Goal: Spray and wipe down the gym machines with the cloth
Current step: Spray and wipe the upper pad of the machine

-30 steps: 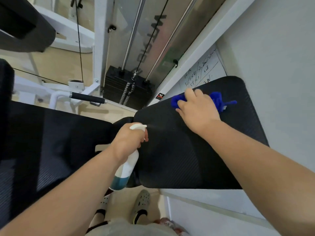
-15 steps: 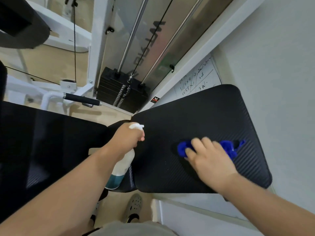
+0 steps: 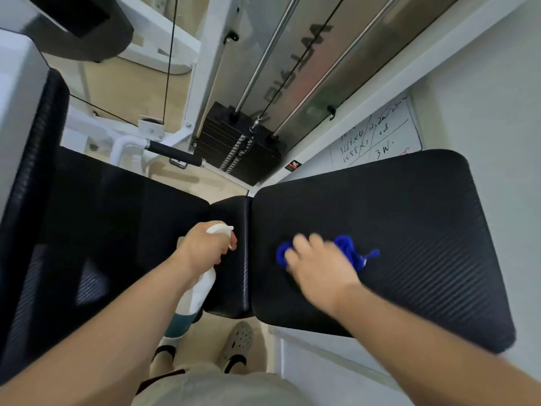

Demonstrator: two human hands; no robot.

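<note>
A gym corner with a tan floor (image 3: pixel 128 83) and a pale wall (image 3: pixel 483 68) holds a white-framed cable machine and black padded benches. The large black ribbed pad (image 3: pixel 409 230) on the right carries the blue cloth (image 3: pixel 348 252), bunched up near the pad's left-centre area. The right hand (image 3: pixel 317 265) lies flat on top of the cloth, fingers spread and blurred, pressing it against the pad; parts of the cloth stick out at both sides of the hand, with a thin blue tail pointing right.

Just left of that pad, over a narrow black cushion section (image 3: pixel 231 259), the left hand (image 3: pixel 205 249) is wrapped around the neck of a white spray bottle (image 3: pixel 196 291), with a finger at the trigger. The nozzle points toward the right pad, and the bottle's teal lower part hangs below the wrist. The two hands are apart, side by side.

To the left stretches another black pad (image 3: pixel 102 230). Beyond the pads stands a black weight stack (image 3: pixel 237 142) with steel guide rods (image 3: pixel 263 60) and a cable. A whiteboard (image 3: pixel 377 136) with handwriting leans against the wall behind the right pad. Below, grey perforated clogs (image 3: pixel 237 344) stand on the floor.
</note>
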